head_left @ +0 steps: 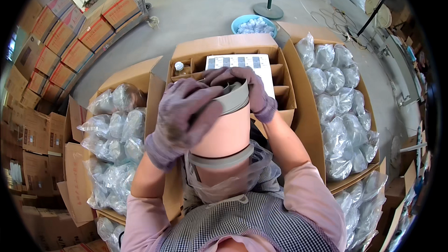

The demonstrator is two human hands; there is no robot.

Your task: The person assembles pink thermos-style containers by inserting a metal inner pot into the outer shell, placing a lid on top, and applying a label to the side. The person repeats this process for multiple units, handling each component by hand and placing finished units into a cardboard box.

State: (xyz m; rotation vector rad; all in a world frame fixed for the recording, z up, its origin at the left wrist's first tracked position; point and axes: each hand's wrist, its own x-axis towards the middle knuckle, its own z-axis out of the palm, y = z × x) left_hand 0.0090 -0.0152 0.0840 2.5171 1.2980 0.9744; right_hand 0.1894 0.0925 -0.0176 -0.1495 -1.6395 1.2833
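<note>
In front of my body stands a pink cylindrical container (pixel 223 133) with a grey rim (pixel 235 99) at its top and a grey band lower down. A clear plastic bag (pixel 233 177) surrounds its lower part. My gloved right hand (pixel 247 86) closes around the grey rim on the far right side. My gloved left hand (pixel 184 119), slightly blurred, lies along the container's left side with its fingers stretched out near the rim. The gloves cover part of the container's top, so what is inside cannot be made out.
A divided cardboard box (pixel 224 42) ahead holds a white printed panel (pixel 266 72) and a white-capped bottle (pixel 182 69). Open boxes of plastic-wrapped items (pixel 343 93) flank me. Beyond are a blue basin (pixel 242 19), a round stand base (pixel 268 11) and stacked cartons (pixel 79 56).
</note>
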